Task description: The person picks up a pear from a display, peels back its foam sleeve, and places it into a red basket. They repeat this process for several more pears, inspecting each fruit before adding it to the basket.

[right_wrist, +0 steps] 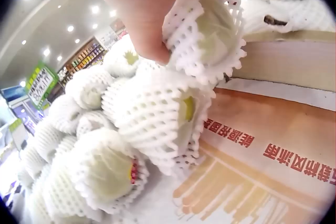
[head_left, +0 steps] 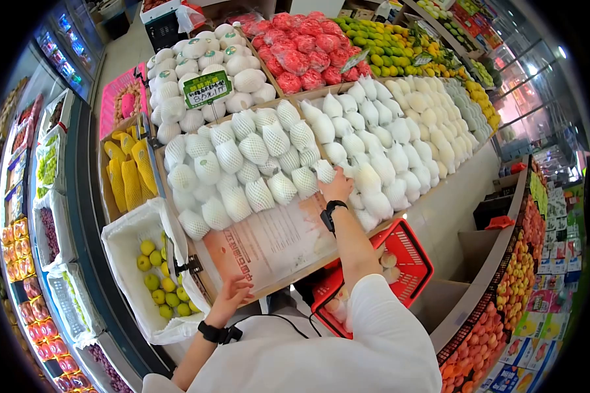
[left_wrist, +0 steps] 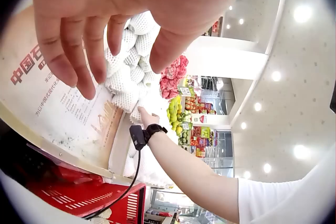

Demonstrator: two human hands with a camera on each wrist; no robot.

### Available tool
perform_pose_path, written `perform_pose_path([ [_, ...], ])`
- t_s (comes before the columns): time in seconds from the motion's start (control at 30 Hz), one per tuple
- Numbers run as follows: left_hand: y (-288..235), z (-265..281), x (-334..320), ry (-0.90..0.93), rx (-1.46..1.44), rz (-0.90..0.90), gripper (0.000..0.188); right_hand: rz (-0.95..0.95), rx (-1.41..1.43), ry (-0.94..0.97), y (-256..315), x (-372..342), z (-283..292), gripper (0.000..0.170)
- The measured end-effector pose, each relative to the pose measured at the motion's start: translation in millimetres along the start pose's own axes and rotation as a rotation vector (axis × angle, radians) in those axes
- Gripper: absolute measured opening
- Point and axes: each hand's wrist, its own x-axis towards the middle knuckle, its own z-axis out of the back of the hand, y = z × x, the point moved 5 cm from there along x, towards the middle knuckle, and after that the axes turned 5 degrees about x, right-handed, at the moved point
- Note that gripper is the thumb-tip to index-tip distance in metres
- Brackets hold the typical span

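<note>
At the right end of the front row of foam-netted fruit (head_left: 282, 188), the right hand (head_left: 336, 186) grips one netted fruit (head_left: 324, 171). The right wrist view shows this fruit (right_wrist: 207, 29) between the thumb and fingers of the right hand (right_wrist: 139, 8), against another netted fruit (right_wrist: 160, 111). Over the front edge of the box, the left hand (head_left: 231, 296) is held with nothing in it, its fingers loosely bent. In the left wrist view the left hand (left_wrist: 126, 3) hangs over the printed cardboard (left_wrist: 58, 92), its fingers apart.
A red basket (head_left: 400, 259) holding several netted fruits stands below the box's right front edge. Left of the box are a white-lined crate (head_left: 134, 223) of yellow-green fruit and yellow-netted fruit (head_left: 141, 167). A green price sign (head_left: 206, 88) stands behind. White-wrapped fruit (head_left: 373, 150) lies to the right.
</note>
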Motion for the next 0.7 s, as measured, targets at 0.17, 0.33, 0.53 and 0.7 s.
perform_pose_path([
  [0.17, -6.3, 11.7, 2.1, -0.045, 0.006, 0.045, 0.039, 0.063, 0.076, -0.092, -4.9, 4.5, -28.5, 0.064],
  [0.33, -3.9, 13.3, 9.3, -0.019, -0.028, 0.048, 0.038, 0.064, 0.145, -0.011, -32.0, 1.5, -53.8, 0.064],
  [0.53, -3.6, 3.2, 18.5, 0.049, -0.006, 0.029, 0.037, 0.041, 0.058, -0.062, -17.9, 3.7, -56.2, 0.058],
  [0.7, -6.8, -2.5, 12.9, 0.066, 0.051, 0.027, 0.036, -0.062, 0.083, -0.033, -6.0, 4.6, -42.3, 0.05],
])
